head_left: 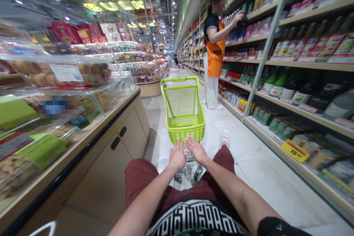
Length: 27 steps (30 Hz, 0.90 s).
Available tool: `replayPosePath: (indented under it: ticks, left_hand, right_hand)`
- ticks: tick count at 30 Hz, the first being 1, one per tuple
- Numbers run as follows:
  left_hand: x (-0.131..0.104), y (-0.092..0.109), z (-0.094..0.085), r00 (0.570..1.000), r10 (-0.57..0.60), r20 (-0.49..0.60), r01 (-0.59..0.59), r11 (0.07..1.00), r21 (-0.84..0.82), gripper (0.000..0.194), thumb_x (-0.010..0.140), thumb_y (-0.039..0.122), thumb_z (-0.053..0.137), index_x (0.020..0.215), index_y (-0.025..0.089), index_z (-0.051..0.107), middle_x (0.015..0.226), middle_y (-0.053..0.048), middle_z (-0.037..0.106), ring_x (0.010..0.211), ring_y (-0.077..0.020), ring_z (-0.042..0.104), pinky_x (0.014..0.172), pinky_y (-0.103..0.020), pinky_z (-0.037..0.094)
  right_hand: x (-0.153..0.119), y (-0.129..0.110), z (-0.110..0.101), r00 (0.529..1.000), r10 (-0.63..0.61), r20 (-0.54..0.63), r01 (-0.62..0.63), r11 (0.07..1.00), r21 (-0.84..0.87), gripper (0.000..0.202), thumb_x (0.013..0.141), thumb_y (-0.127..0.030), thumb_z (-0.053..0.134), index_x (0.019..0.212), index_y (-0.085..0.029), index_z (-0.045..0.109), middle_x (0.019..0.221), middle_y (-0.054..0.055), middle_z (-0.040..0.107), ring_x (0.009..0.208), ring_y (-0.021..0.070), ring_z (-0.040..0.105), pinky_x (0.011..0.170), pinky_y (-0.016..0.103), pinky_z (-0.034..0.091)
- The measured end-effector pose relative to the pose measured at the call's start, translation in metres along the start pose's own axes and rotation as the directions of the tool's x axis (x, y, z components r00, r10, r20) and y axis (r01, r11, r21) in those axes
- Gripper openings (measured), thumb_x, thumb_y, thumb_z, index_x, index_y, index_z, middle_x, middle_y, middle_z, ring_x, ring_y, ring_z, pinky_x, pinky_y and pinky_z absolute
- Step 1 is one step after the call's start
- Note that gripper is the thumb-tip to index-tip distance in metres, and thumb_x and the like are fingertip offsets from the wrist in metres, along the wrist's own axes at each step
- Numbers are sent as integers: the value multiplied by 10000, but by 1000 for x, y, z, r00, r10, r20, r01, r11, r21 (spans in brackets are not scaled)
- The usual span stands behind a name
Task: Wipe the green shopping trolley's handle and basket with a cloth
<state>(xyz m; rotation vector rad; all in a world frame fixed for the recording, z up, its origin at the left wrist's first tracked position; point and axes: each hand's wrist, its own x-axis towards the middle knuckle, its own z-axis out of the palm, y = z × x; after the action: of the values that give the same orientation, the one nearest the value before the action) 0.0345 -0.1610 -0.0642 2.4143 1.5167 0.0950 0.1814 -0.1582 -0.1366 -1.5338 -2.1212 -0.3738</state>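
A bright green shopping cart basket [185,125] stands in the aisle just ahead of me, with nothing seen inside it. My left hand [177,156] rests at its near end, palm down, fingers stretched forward. Beside it my right hand [195,150] reaches to the same near edge, its fingers extended and angled left. A small pale item or part shows at the right fingertips, too small to make out. Neither hand is wrapped round anything visible. Below the hands, metal cans [198,172] show low down near the cart's frame.
A person in an orange apron [215,59] stands at the right shelves [312,64], holding a dark object. Bottles and cans fill the shelves. To the left runs a wooden display counter [110,132] with packaged food. Farther down the aisle, another person [176,61] is low down.
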Motion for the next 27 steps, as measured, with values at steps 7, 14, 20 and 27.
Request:
replayPosePath:
  ticks: [7, 14, 20, 27]
  left_hand:
    - [5, 5, -2, 998, 51, -42, -49, 998, 46, 688, 694, 203, 438, 1341, 119, 221, 1451, -112, 135, 1317, -233, 159, 1046, -395, 191]
    - [5, 32, -14, 978, 201, -52, -192, 971, 142, 709, 680, 176, 428, 1351, 143, 202, 1456, -87, 119, 1323, -240, 132, 1049, -429, 181]
    - [5, 41, -9, 960, 278, 23, -276, 936, 218, 678, 707, 181, 408, 1353, 138, 204, 1458, -86, 107, 1328, -233, 105, 1056, -425, 164]
    - [12, 59, -22, 953, 302, -21, -290, 930, 224, 665, 710, 151, 401, 1347, 137, 211, 1461, -85, 95, 1331, -242, 76, 1060, -439, 125]
  right_hand:
    - [-3, 11, -55, 971, -2, -240, 11, 999, 35, 358, 849, -125, 387, 1175, -171, 526, 1259, 77, 485, 1268, 198, 280, 998, 408, 329]
    - [3, 19, -35, 980, 80, -181, -76, 997, 27, 369, 838, -93, 368, 1157, -166, 540, 1245, 74, 498, 1241, 207, 332, 980, 417, 355]
    - [-36, 27, -18, 975, 185, -124, -175, 981, 85, 389, 826, -86, 356, 1157, -179, 538, 1229, 68, 515, 1233, 200, 345, 962, 404, 376]
    - [0, 54, -84, 876, 267, -402, -244, 964, 108, 426, 810, -61, 332, 1179, -160, 519, 1296, 72, 443, 1282, 188, 244, 1029, 404, 293]
